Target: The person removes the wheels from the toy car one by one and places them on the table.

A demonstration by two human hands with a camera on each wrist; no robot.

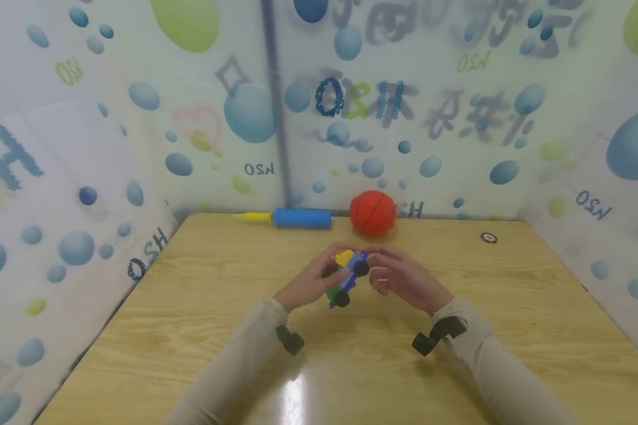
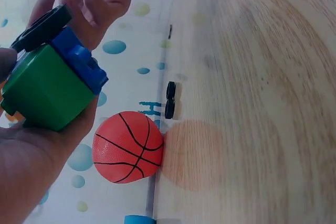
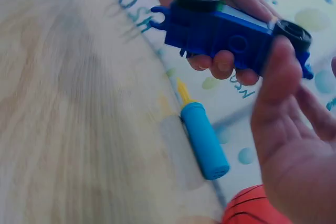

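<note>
A toy vehicle point(image 1: 355, 261) with a blue chassis, black wheels and green and yellow blocks is raised above the table, tilted. My left hand point(image 1: 315, 282) grips it around the body, thumb on the near side. The green block point(image 2: 48, 88) rests in that palm in the left wrist view. At the vehicle's upper end is my right hand point(image 1: 408, 282), its fingers loosely bent and the fingertips close to a wheel. From the right wrist, the blue underside point(image 3: 226, 38) shows, with the right thumb point(image 3: 281, 66) overlapping one wheel.
Along the back of the wooden table point(image 1: 234, 277) lie a blue pump point(image 1: 303, 218) with a yellow nozzle and a red ball point(image 1: 373, 213) with black lines. A small round black-and-white disc point(image 1: 489, 238) lies at the back right. Patterned walls point(image 1: 212, 147) enclose the table.
</note>
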